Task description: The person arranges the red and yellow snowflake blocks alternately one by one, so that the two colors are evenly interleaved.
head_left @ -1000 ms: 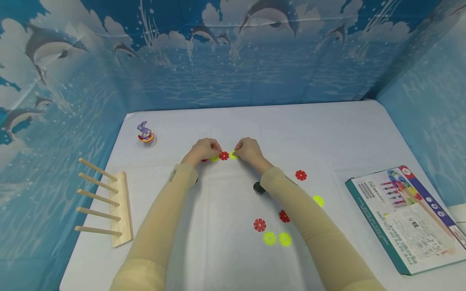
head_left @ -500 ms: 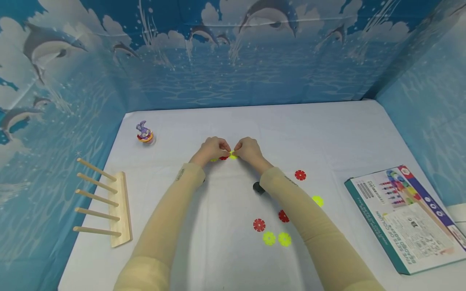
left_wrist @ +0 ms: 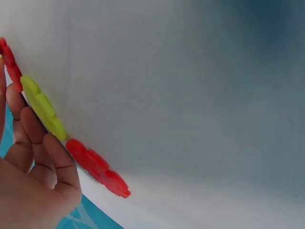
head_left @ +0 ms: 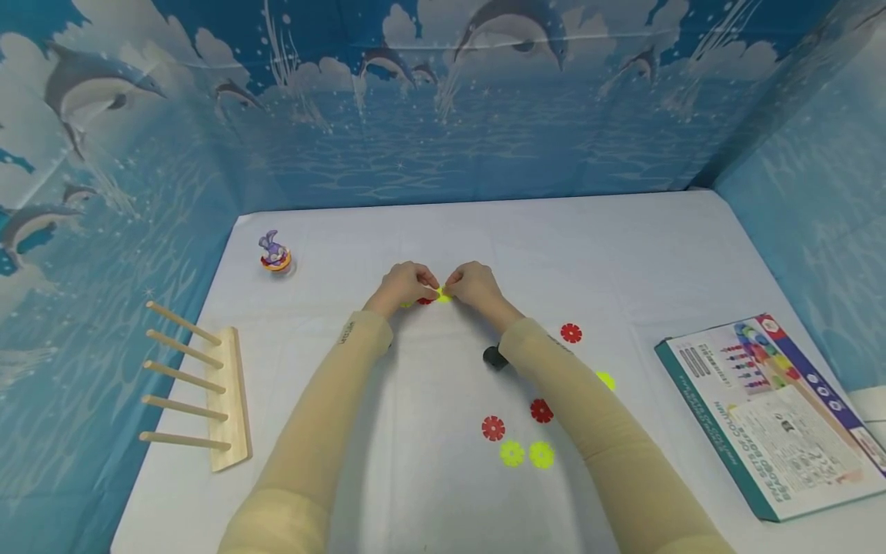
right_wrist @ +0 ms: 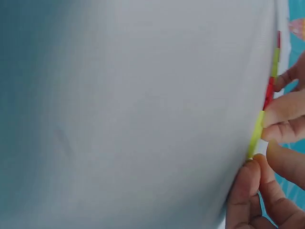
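Both hands meet over a row of flat, flower-shaped, notched discs at the back middle of the table. My left hand [head_left: 404,288] pinches the left edge of a yellow disc [head_left: 443,295] between thumb and finger. The right hand [head_left: 476,286] pinches that disc's opposite edge. Just left of it a red disc [head_left: 424,302] is partly hidden under the left hand. In the left wrist view, a further yellow disc [left_wrist: 44,107] and a red disc [left_wrist: 97,167] continue the line beside the left fingers. The right wrist view shows the discs edge-on, red and yellow alternating.
Loose red [head_left: 494,428] and yellow discs [head_left: 512,454] lie nearer the front, some beside the right sleeve. A wooden peg rack [head_left: 235,400] lies at left. A purple rabbit figure [head_left: 275,254] stands at the back left; a printed box [head_left: 775,415] lies at right.
My left hand has slid right along the row, from the red disc's left side to the yellow disc. The right hand stays in nearly the same spot.
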Demonstrator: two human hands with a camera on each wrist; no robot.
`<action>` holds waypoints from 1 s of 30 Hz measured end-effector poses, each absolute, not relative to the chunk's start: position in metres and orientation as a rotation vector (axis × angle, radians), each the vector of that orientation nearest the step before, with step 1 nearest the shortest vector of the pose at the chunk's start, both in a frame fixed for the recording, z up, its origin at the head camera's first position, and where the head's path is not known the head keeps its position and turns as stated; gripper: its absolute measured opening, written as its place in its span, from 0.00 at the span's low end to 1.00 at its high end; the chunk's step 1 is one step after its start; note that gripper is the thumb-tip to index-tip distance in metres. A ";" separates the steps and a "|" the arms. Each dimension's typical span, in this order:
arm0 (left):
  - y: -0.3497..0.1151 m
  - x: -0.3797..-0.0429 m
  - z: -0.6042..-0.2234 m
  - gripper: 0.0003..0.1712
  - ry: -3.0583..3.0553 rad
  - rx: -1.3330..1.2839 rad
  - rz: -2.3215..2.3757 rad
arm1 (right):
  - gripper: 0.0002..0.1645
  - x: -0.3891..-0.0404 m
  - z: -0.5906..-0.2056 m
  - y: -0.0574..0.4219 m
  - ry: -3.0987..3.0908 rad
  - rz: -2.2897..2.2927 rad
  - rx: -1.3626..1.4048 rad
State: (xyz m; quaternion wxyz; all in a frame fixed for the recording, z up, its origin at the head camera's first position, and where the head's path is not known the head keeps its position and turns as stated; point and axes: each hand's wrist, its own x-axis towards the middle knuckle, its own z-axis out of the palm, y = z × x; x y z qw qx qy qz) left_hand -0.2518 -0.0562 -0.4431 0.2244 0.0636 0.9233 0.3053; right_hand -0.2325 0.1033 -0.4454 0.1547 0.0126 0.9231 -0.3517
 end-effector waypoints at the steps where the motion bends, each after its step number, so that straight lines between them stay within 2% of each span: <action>1: -0.056 -0.252 -0.443 0.09 2.542 0.171 0.854 | 0.11 -0.232 -0.445 0.106 2.629 -1.026 0.043; 9: -0.056 -0.253 -0.448 0.10 2.529 0.157 0.883 | 0.18 -0.208 -0.432 0.138 2.530 -1.167 0.025; 17: -0.056 -0.252 -0.446 0.10 2.528 0.158 0.889 | 0.21 -0.169 -0.424 0.204 2.501 -1.189 0.107; 24: -0.057 -0.252 -0.443 0.10 2.523 0.174 0.875 | 0.26 -0.139 -0.427 0.259 2.545 -1.153 0.207; 30: -0.057 -0.252 -0.444 0.10 2.522 0.184 0.864 | 0.29 -0.128 -0.433 0.281 2.521 -1.144 0.262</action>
